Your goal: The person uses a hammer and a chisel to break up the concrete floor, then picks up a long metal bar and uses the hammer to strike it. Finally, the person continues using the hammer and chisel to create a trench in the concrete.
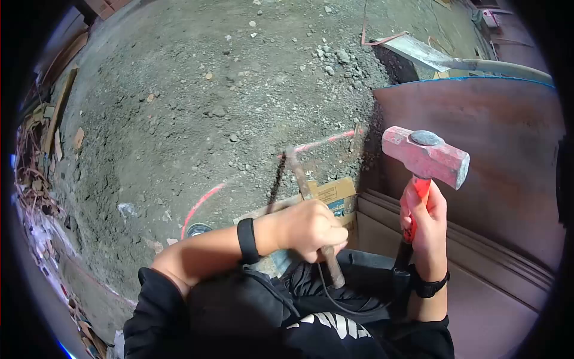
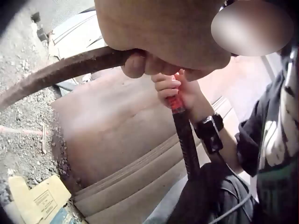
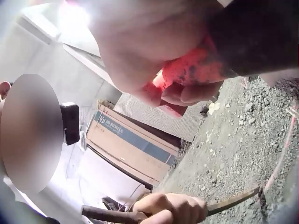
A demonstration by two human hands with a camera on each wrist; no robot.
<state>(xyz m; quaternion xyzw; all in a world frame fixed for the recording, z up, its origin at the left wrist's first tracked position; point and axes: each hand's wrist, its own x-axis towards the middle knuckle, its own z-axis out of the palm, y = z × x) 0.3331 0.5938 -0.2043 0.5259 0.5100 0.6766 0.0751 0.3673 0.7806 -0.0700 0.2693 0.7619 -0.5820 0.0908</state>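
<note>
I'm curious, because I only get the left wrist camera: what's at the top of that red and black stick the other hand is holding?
Observer: The head camera shows it's a hammer with a chunky pinkish-red head. The right hand grips its handle, with the head up.
Operator: Where does the rusty bar go?
Observer: From the left hand, the bar slants down to the gravelly ground. Its tip is by a red line marked there.
Operator: Is the hammer touching the bar?
Observer: No. The hammer's head is off to the right of the bar, clearly apart from it.
</note>
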